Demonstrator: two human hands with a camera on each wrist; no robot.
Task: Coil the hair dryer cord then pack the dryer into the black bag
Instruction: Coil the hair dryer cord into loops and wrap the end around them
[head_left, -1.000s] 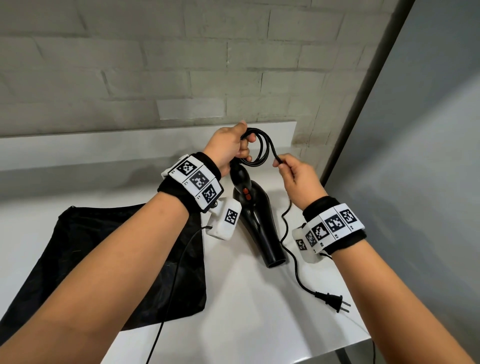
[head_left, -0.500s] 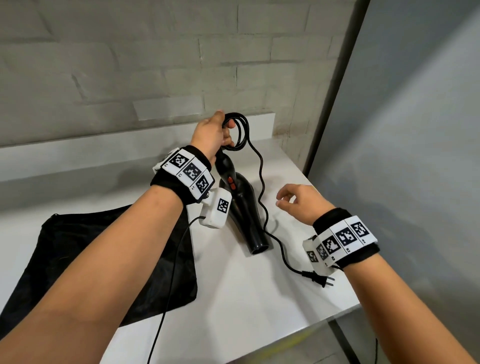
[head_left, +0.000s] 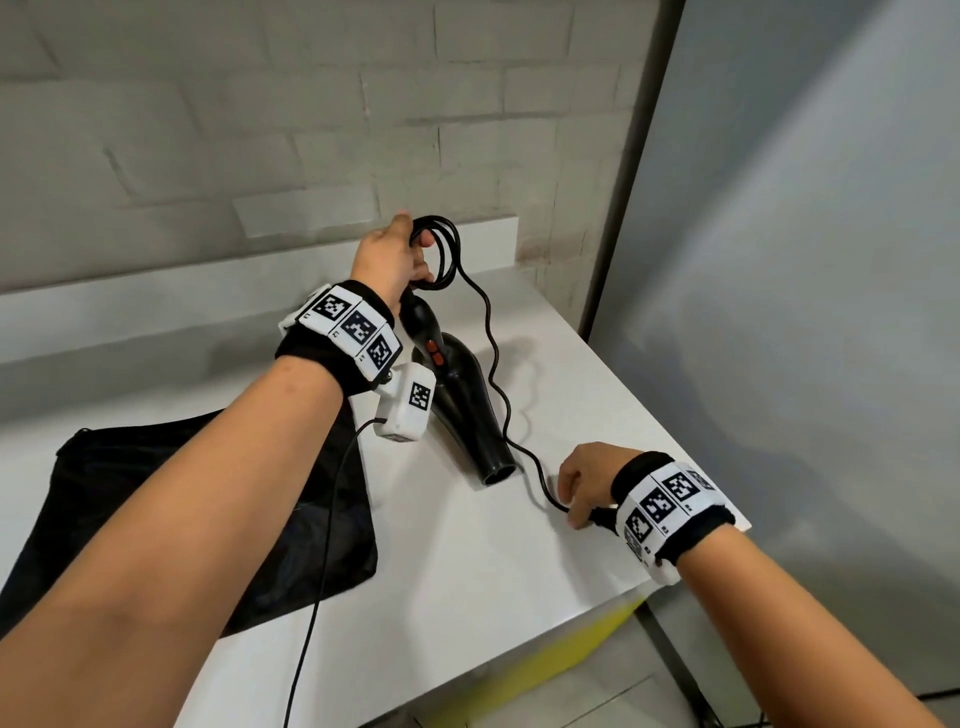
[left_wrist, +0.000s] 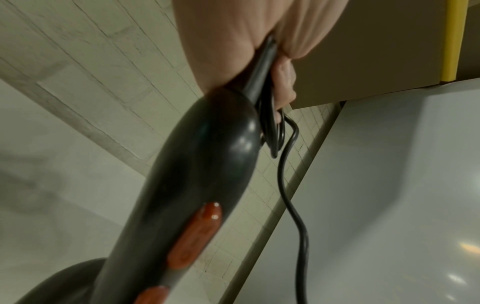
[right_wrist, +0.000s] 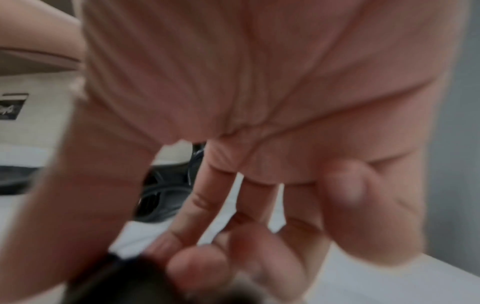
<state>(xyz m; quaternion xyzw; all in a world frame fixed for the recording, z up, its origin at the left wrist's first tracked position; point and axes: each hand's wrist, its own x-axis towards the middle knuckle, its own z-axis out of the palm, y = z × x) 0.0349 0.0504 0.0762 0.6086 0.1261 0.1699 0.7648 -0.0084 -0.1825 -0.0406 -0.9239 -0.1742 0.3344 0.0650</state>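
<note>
On the left of the white bench (head_left: 467, 597) I see the black bag (head_left: 171, 519) lying flat, partly hidden under my left forearm. My left hand (head_left: 387, 257) grips the hair dryer (head_left: 462, 410) handle end with the coiled loops of cord (head_left: 493, 358), nozzle resting on the bench by the brick wall (head_left: 311, 130). At the bench's right edge my right hand (head_left: 584, 480) has its fingers (head_left: 576, 519) closed on the cord near the plug.

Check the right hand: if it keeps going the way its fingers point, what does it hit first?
The right hand points down at the white table and is at the cord near its plug end. It likely meets the cord first; contact is unclear.
</note>
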